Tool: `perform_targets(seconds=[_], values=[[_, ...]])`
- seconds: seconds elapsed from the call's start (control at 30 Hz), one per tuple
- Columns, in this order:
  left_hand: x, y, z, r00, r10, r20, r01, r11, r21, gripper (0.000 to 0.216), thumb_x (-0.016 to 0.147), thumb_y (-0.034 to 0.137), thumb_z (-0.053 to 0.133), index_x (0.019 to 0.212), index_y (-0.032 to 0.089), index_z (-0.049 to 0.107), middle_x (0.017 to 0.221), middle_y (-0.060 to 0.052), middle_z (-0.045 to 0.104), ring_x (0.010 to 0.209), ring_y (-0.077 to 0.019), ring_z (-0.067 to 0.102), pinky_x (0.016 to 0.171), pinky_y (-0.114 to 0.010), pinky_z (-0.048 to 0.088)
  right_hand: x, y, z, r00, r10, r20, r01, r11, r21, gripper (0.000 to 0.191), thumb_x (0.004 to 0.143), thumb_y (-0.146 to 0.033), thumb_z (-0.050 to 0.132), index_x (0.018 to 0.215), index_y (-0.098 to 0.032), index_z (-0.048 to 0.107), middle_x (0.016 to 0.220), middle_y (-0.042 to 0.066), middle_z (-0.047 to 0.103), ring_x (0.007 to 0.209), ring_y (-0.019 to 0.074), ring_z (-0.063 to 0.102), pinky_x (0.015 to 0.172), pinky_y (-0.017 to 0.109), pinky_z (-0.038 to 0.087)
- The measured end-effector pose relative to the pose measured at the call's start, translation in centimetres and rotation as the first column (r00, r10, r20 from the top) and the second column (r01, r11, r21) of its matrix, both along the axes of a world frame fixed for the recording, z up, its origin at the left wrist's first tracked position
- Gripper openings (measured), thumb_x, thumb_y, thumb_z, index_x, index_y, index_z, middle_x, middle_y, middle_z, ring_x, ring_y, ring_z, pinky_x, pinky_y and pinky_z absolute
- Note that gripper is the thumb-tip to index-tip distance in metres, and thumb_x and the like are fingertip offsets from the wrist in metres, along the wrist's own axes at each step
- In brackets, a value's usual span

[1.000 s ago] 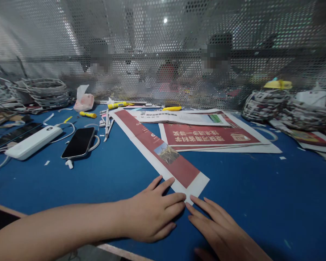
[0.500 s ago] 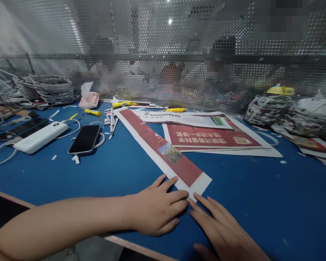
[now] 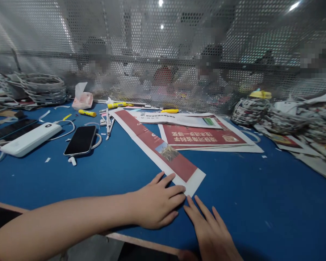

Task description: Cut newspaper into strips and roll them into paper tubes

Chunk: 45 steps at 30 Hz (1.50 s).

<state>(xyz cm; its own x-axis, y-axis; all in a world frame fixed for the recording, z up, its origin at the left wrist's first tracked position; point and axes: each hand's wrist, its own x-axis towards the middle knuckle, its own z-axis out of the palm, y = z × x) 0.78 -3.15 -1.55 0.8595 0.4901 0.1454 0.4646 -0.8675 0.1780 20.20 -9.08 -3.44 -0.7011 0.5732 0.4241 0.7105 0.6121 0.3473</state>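
Observation:
A long strip of printed newspaper (image 3: pixel 176 167), red with white borders, lies slantwise on the blue table. My left hand (image 3: pixel 160 201) rests flat with spread fingers, its fingertips on the strip's near edge by the lower corner. Just right of that corner is my right hand (image 3: pixel 210 226), fingers stretched out and apart, the tips close to the paper's corner; whether they touch it I cannot tell. Beyond the strip, a stack of red newspaper sheets (image 3: pixel 195 137) lies under a folded white newspaper (image 3: pixel 179 119).
At the left are a phone (image 3: pixel 80 140), a white power bank (image 3: pixel 29 139) with cables and an earbud (image 3: pixel 72 161). Glue sticks (image 3: pixel 116 105) and a tissue pack (image 3: pixel 83 100) lie by the perforated metal screen (image 3: pixel 152 47). Woven paper baskets (image 3: pixel 45 88) stand at both sides.
The view has turned slightly to the right. My right hand has shifted a little and its fingers have spread wider. My left hand stays on the strip.

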Motion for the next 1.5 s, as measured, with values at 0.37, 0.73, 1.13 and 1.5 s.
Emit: perform_targets(seconds=[0.37, 0.73, 1.13, 1.5], values=[[-0.1, -0.1, -0.2, 1.0, -0.007, -0.002, 0.007, 1.0, 0.007, 0.041, 0.088, 0.031, 0.035, 0.124, 0.012, 0.041, 0.131, -0.009, 0.042, 0.125, -0.0354, 0.026, 0.1, -0.054, 0.025, -1.0, -0.9, 0.5, 0.99, -0.135, -0.03, 0.131, 0.986, -0.105, 0.061, 0.087, -0.051, 0.031, 0.11, -0.001, 0.058, 0.113, 0.02, 0.058, 0.105, 0.0345, 0.053, 0.072, 0.05, 0.051], [-0.1, -0.2, 0.0, 1.0, -0.001, -0.003, 0.001, 1.0, 0.009, 0.039, 0.088, 0.031, 0.037, 0.121, 0.012, 0.043, 0.13, -0.009, 0.044, 0.125, -0.0352, 0.027, 0.099, -0.054, 0.027, -0.7, -1.3, -0.4, 0.99, -0.139, -0.026, 0.137, 0.989, -0.06, 0.064, 0.085, -0.059, 0.025, 0.102, -0.01, 0.063, 0.115, 0.017, 0.057, 0.108, 0.0344, 0.051, 0.073, 0.051, 0.05], [0.0, -0.1, 0.1, 1.0, 0.007, -0.029, -0.007, 1.0, 0.016, 0.041, 0.088, 0.031, 0.036, 0.124, 0.012, 0.041, 0.132, -0.007, 0.042, 0.125, -0.0348, 0.027, 0.1, -0.054, 0.026, -0.9, -0.3, -0.5, 0.997, -0.07, -0.034, 0.074, 0.991, 0.11, 0.062, 0.089, -0.049, 0.022, 0.085, -0.008, 0.068, 0.094, 0.018, 0.066, 0.087, 0.0335, 0.062, 0.06, 0.049, 0.051], [0.0, -0.1, 0.2, 1.0, 0.001, -0.026, -0.001, 1.0, 0.003, 0.04, 0.089, 0.031, 0.036, 0.125, 0.013, 0.039, 0.131, -0.008, 0.042, 0.124, -0.0347, 0.028, 0.101, -0.054, 0.024, -1.2, -0.2, -0.4, 0.995, -0.102, 0.003, 0.101, 0.985, 0.141, 0.069, 0.088, -0.054, 0.014, 0.083, -0.014, 0.07, 0.095, 0.014, 0.066, 0.086, 0.034, 0.061, 0.06, 0.051, 0.048]])
